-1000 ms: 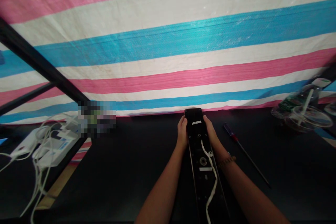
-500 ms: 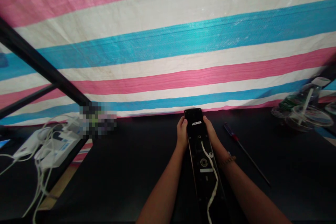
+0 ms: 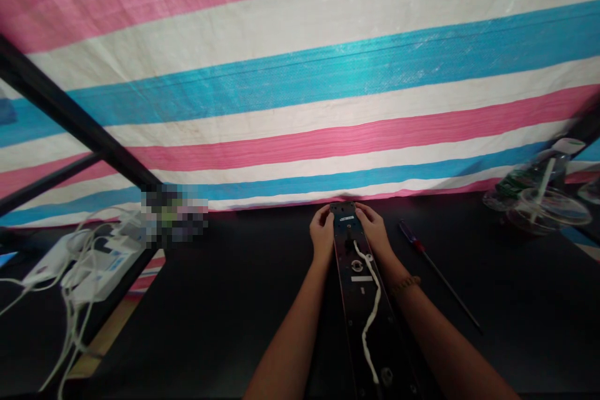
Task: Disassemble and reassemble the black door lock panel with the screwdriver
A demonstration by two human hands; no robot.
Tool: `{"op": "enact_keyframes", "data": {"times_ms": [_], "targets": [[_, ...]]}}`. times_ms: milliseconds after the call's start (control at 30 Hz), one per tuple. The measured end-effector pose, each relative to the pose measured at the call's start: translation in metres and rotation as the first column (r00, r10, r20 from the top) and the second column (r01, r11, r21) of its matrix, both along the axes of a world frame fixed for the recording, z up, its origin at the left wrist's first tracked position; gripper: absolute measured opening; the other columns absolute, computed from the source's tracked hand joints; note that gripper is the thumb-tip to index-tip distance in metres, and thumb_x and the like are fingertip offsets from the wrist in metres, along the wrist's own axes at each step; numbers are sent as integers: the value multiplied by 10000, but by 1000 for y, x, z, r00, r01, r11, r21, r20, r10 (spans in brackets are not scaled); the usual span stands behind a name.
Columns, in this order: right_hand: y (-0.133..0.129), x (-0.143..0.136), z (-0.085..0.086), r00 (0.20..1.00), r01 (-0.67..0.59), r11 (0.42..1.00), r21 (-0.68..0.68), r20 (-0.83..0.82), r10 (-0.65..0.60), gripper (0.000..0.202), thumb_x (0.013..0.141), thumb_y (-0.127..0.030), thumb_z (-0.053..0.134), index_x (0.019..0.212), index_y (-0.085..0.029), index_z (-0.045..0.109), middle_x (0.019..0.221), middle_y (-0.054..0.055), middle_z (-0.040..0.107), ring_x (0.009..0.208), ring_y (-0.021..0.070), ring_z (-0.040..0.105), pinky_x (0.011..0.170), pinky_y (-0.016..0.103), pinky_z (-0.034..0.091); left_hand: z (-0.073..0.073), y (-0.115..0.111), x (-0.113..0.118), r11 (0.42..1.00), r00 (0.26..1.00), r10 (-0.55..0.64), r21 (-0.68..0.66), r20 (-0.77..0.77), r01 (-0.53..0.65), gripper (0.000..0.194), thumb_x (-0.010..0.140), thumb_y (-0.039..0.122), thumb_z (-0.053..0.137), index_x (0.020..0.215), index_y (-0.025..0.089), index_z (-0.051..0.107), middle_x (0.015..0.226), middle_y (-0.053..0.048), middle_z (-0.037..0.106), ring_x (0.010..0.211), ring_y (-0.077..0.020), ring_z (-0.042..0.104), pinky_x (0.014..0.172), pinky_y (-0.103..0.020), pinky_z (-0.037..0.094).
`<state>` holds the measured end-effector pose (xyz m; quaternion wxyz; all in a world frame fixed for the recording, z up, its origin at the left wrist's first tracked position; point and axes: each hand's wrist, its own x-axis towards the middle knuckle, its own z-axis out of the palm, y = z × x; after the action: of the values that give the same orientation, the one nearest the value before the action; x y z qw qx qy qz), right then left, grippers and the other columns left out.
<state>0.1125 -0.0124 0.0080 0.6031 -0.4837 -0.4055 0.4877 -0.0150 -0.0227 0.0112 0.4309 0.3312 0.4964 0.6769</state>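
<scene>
A long, narrow black panel [image 3: 345, 297] runs away from me over the dark table, with white labels, small screws and a round fitting on its upper face. Along it lies a wrinkled white cable [image 3: 377, 294]. My left hand [image 3: 322, 234] is closed on the left edge of its far end, thumb on the rim. Opposite it, my right hand [image 3: 375, 231] grips the right edge. The panel's underside and some of my fingertips are hidden. To the right of my right forearm lies a screwdriver [image 3: 438, 272] with a purple and red handle and a long shaft.
At the right back stand a plastic bottle [image 3: 515, 180] and a clear cup [image 3: 539, 212] with a straw. White power strips [image 3: 100, 269] with tangled cords lie at left, near a black metal frame [image 3: 70, 109]. A striped tarp [image 3: 300, 94] closes off the back.
The panel's far end has dropped and tilted flatter, and more of its near part shows. Both hands have kept their hold and moved slightly. The screwdriver lies where it was.
</scene>
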Motion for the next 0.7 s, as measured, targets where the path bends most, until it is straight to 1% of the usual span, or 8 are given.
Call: {"op": "enact_keyframes", "data": {"times_ms": [133, 300, 400, 567, 633, 700], "targets": [[1, 2, -1, 999, -10, 1000, 0, 32, 9, 406, 728, -441, 691, 1015, -159, 742, 970, 92, 765, 880, 251, 691, 832, 383, 524, -1, -1, 0, 999, 1000, -7, -42, -8, 7, 237, 764, 217, 686, 985, 161, 749, 1014, -98, 753, 985, -251, 686, 948, -408, 508], [3, 4, -3, 997, 17, 1000, 2, 77, -17, 365, 700, -439, 697, 933, -165, 757, 909, 77, 773, 851, 254, 691, 831, 398, 526, -2, 0, -2, 998, 1000, -7, -66, -1, 7, 242, 751, 188, 728, 989, 167, 766, 1042, -104, 761, 1014, -267, 699, 991, -439, 497], [3, 3, -3, 998, 18, 1000, -15, 56, -17, 360, 684, -433, 703, 920, -169, 765, 883, 74, 776, 840, 259, 697, 819, 399, 533, -2, 1, -3, 998, 1000, -2, -69, -8, 1, 237, 762, 167, 721, 994, 156, 767, 1048, -117, 760, 1009, -274, 705, 996, -458, 497], [2, 1, -2, 999, 19, 994, -105, -29, -22, 364, 626, -389, 737, 922, -184, 783, 855, 68, 783, 830, 274, 713, 804, 416, 548, -3, 3, -4, 997, 1000, 5, -80, -19, -7, 234, 766, 141, 718, 995, 152, 767, 1064, -125, 757, 1029, -276, 702, 1007, -461, 495], [2, 1, -4, 999, -2, 992, -123, -47, -3, 378, 620, -373, 735, 944, -184, 784, 878, 68, 786, 853, 279, 716, 814, 424, 552, -4, 3, -4, 997, 1000, 1, -81, -24, -3, 237, 765, 145, 724, 998, 151, 767, 1070, -128, 756, 1033, -280, 701, 1010, -468, 493], [4, 2, -6, 1000, -8, 994, -113, -23, 6, 380, 619, -363, 722, 950, -188, 784, 924, 68, 787, 918, 286, 709, 863, 437, 543, -4, 3, -4, 997, 1000, -4, -81, -30, 1, 241, 763, 151, 729, 1001, 149, 767, 1071, -132, 755, 1029, -285, 703, 1010, -478, 492]]}}
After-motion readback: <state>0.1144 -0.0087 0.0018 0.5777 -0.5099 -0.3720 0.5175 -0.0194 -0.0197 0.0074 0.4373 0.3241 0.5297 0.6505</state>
